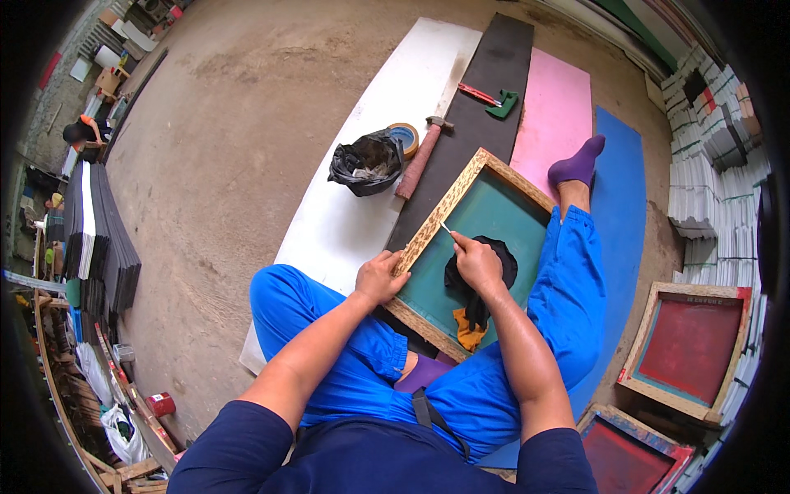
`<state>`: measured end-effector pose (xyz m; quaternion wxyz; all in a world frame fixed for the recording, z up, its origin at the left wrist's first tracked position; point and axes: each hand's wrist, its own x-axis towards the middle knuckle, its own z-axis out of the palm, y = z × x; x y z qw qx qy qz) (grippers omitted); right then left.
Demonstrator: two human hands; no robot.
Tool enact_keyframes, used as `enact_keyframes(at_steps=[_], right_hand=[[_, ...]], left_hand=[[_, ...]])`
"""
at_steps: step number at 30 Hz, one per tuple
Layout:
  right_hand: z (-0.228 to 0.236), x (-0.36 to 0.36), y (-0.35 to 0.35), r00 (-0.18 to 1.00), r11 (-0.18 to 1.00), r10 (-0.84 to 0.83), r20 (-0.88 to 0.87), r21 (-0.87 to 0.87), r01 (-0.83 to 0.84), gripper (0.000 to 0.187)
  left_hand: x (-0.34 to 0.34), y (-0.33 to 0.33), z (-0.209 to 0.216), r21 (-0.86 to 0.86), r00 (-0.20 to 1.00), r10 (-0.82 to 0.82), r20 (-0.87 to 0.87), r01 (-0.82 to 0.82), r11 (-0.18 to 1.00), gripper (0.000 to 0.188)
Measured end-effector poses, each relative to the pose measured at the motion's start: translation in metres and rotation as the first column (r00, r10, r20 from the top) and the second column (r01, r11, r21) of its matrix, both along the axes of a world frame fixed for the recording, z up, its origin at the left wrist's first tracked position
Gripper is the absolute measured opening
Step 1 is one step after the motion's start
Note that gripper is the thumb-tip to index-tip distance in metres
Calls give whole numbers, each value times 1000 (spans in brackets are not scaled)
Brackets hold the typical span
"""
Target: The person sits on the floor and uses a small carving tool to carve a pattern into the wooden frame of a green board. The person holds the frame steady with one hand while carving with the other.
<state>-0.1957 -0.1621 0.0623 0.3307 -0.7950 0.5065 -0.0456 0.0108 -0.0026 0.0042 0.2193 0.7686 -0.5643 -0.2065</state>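
Observation:
A wooden screen-printing frame (443, 202) with green mesh lies tilted across my lap, between my bent left leg and stretched right leg. My left hand (381, 278) is closed around its left edge, thumb on the wood. In my right hand (478, 262) is a thin light-coloured tool (447, 228); its tip meets the inner side of the left rail. What kind of tool it is, I cannot make out. Beneath that hand, a black cloth (504, 253) rests on the mesh, beside a smaller yellow-orange cloth (469, 331).
White (354, 222), black, pink and blue sheets cover the floor under me. Beyond the frame lie a black plastic bag (366, 162), tape roll (405, 138), long blade with wrapped handle (420, 160), red cutter (479, 94) and green tool (504, 104). Red-meshed frames (690, 346) stand right; another person (86, 132) is far left.

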Motion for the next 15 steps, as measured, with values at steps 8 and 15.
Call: enact_keyframes(at_steps=[8, 15], right_hand=[[10, 8, 1, 994, 998, 58, -96, -27, -61, 37], [9, 16, 9, 995, 992, -9, -98, 127, 21, 39]], left_hand=[[-1, 3, -5, -84, 1000, -4, 19, 6, 996, 56], [-4, 2, -1, -84, 1000, -7, 24, 9, 996, 54]])
